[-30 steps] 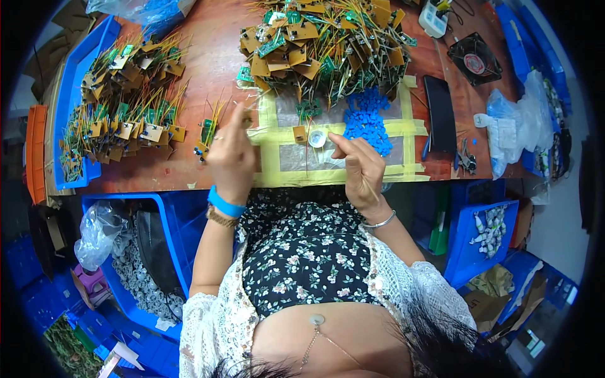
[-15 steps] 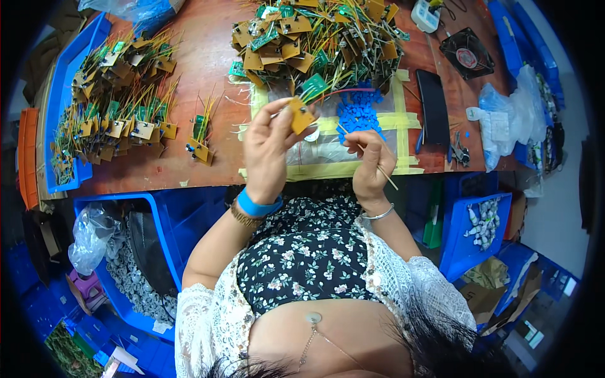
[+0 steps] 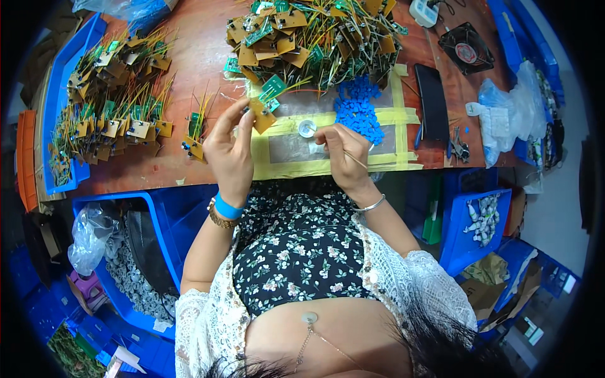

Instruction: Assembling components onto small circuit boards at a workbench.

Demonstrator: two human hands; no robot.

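Note:
Between the thumb and fingers of my left hand is a tan circuit board, held tilted above the taped mat. A green board and thin wires extend from its far side. My right hand is closed around a thin wooden stick. The stick's front end is at a small round white dish, partly hidden by my fingers. Just beyond my right hand lies a heap of small blue parts. Yellow tape edges the mat.
A large pile of wired boards covers the table's far middle. More boards fill a blue tray at left, with a small group beside it. A black phone, a fan, pliers and plastic bags lie at right.
My left hand has moved left with the circuit board. My right hand has moved left and slightly nearer, bringing the stick from beside the blue parts to the white dish.

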